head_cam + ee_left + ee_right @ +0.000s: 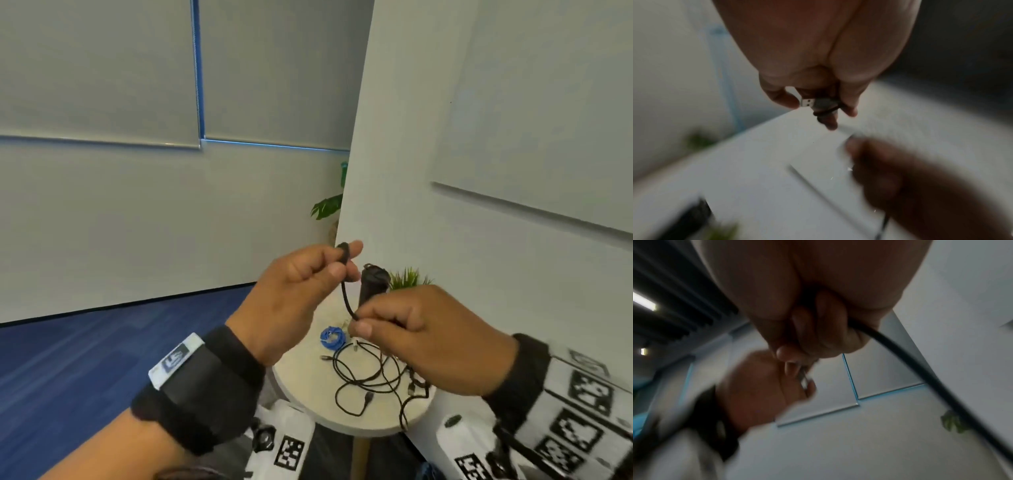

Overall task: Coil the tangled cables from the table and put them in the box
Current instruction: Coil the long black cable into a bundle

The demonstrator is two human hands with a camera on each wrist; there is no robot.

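Both hands are raised above a small round table [301, 370]. My left hand [301, 284] pinches the plug end of a black USB cable [346, 294], with cable turns wrapped round a finger; the metal USB plug [808, 102] shows in the left wrist view. My right hand [418, 332] grips the same cable [920, 369] a short way down, fingers curled round it. Below, several tangled black cables [373, 380] lie on the table. A coiled blue cable [331, 337] lies beside them. No box is visible.
A black cylinder [371, 286] and a small green plant [409, 277] stand at the table's back by the white wall. A leafy plant [329, 205] stands behind the wall corner. Blue carpet [102, 359] lies to the left. White marker-tagged gear [291, 448] sits below.
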